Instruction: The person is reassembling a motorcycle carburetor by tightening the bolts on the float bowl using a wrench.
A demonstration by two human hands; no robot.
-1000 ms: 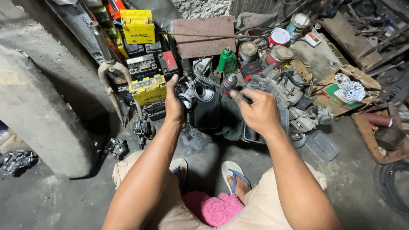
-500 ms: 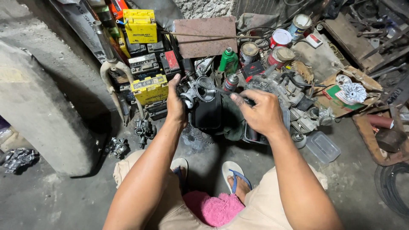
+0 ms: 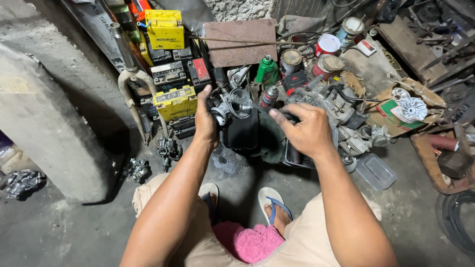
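The left hand (image 3: 205, 121) is closed around a carburetor (image 3: 228, 105), held up off the floor in front of a black box (image 3: 241, 131), thumb on the near side and fingers wrapped behind. The right hand (image 3: 303, 131) is half curled, grasping a dark slim tool (image 3: 257, 108) whose tip points at the carburetor's round mouth; what kind of tool I cannot tell.

The carburetor looks like cast metal: stiff, dense for its size, probably oily, with small fittings sticking out that could bend. I'd judge the solid body the place to grip it, as the left hand does, not the spring or the fittings.

Just beyond the right hand lies a grey engine (image 3: 341, 116) on the floor. Behind the carburetor stand a green bottle (image 3: 267, 71) and a spray can (image 3: 269, 95) with a red band. Further back are round tins (image 3: 327, 45) with red and white lids. To the left, rectangular yellow batteries (image 3: 174, 102) are stacked with black ones bearing red labels. On the right, an open cardboard box (image 3: 396, 106) holds a green-and-white package. A clear plastic tub (image 3: 376, 171) sits near the person's right knee.
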